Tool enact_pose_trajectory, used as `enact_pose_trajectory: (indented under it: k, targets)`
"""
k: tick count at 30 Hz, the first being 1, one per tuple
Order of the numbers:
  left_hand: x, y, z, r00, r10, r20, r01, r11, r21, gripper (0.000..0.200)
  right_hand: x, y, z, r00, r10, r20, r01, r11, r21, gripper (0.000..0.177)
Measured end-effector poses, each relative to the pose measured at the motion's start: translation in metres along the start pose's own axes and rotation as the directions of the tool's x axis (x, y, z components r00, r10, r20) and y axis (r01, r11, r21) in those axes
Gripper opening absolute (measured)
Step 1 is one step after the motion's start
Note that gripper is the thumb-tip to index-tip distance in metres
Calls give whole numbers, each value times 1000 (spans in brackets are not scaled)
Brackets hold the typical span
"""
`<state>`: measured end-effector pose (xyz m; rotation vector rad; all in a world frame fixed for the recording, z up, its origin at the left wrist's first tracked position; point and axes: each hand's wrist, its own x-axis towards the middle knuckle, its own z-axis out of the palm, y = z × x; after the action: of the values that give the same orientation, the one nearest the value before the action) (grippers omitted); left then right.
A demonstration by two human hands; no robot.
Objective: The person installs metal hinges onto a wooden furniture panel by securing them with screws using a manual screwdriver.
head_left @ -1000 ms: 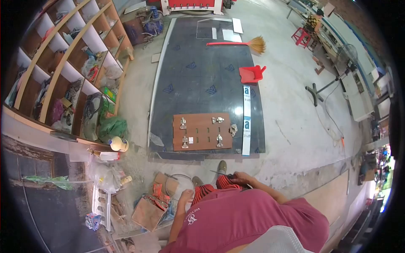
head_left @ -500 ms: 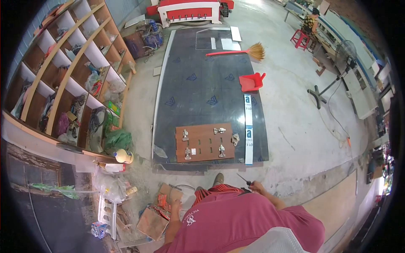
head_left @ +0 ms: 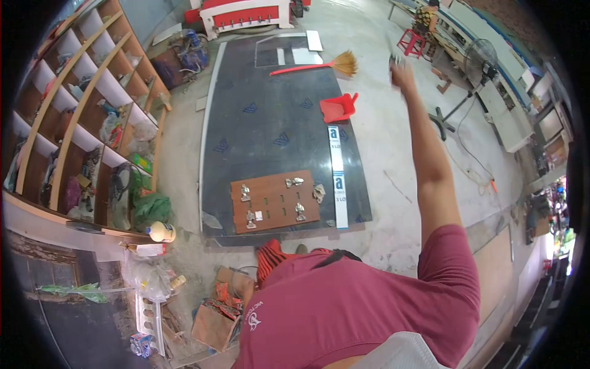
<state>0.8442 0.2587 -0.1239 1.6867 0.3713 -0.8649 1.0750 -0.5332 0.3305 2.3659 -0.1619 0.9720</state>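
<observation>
My right hand (head_left: 401,76) is raised at the end of an outstretched arm, up past the board on the right, its fingers closed. A small dark piece of the screwdriver (head_left: 394,60) shows at the fingers, blurred. My left hand is out of sight. Below on the dark sheet (head_left: 246,141) lies a brown wooden panel (head_left: 276,212) with several metal hinges (head_left: 300,212) and a few slots. Beside the panel's right edge sits a small crumpled grey-white thing (head_left: 319,193).
A red dustpan (head_left: 338,109), a broom (head_left: 344,63) and a printed white strip (head_left: 338,178) lie on the sheet. Shelves (head_left: 92,117) line the left. A standing fan (head_left: 480,58) and a seated person (head_left: 425,21) are at the right. A cardboard box (head_left: 212,327) holds scraps.
My right arm has swung from beside my waist up and forward with the screwdriver. My left hand has gone out of view. The camera has shifted, moving the scene slightly left.
</observation>
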Motion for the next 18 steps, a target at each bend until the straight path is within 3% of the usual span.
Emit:
enact_pose_trajectory:
  k: [1, 2, 3, 5, 6, 8, 9, 10, 11, 12, 13, 14, 15, 16, 17, 18]
  targets:
    - [-6, -5, 9, 1000, 0, 3, 0, 1000, 27, 34, 48, -10, -62, 803, 578, 141, -554, 639, 534, 15]
    - [-16, -10, 19, 1000, -2, 7, 2, 999, 54, 34, 72, 61, 4, 850, 433, 300, -522, 767, 372, 22]
    - [-20, -14, 27, 1000, 0, 10, -1, 997, 82, 34, 103, 36, -89, 704, 609, 367, -663, 377, 647, 26]
    - [-33, -18, 36, 1000, 3, 16, -6, 989, 146, 34, 149, 99, -63, 346, 538, 769, -890, -72, 451, 43]
    - [-34, -19, 36, 1000, 12, 12, -14, 984, 177, 34, 148, 86, -85, 336, 541, 771, -894, -74, 441, 43]
    - [-21, -1, 25, 997, 75, -25, -68, 972, 227, 34, 164, 26, -144, 484, 644, 593, -782, 13, 624, 36]
    - [-7, 15, 16, 991, 124, -51, -107, 963, 249, 33, 156, 52, -80, 910, 413, 41, -299, 583, 756, 27]
    - [11, 38, 11, 981, 178, -78, -152, 952, 265, 33, 145, -17, -130, 859, 510, 42, -249, 345, 905, 27]
    - [24, 57, 9, 969, 226, -104, -189, 942, 279, 33, 140, -40, -120, 821, 513, 250, -402, 209, 891, 29]
    - [32, 69, 6, 957, 259, -130, -212, 931, 296, 33, 114, -68, -92, 860, 476, 180, -337, 267, 903, 36]
    - [35, 74, -2, 947, 284, -154, -223, 920, 322, 33, 94, -110, -96, 846, 460, 268, -476, 429, 768, 31]
    - [39, 79, -11, 936, 306, -174, -231, 907, 352, 33, 68, -148, -109, 924, 284, 256, -377, 556, 741, 25]
    - [38, 83, -21, 928, 321, -190, -230, 893, 386, 33, 29, -188, -78, 955, 190, 226, -272, 265, 925, 19]
    - [32, 81, -31, 922, 328, -204, -220, 880, 420, 33, 1, -224, -62, 918, -2, 397, -366, 383, 848, 22]
    - [27, 80, -38, 916, 336, -217, -211, 868, 450, 33, -39, -262, -57, 904, -94, 417, -361, 354, 862, 24]
    - [26, 89, -40, 907, 351, -232, -210, 856, 473, 33, -82, -305, -39, 823, -164, 544, -444, 414, 795, 27]
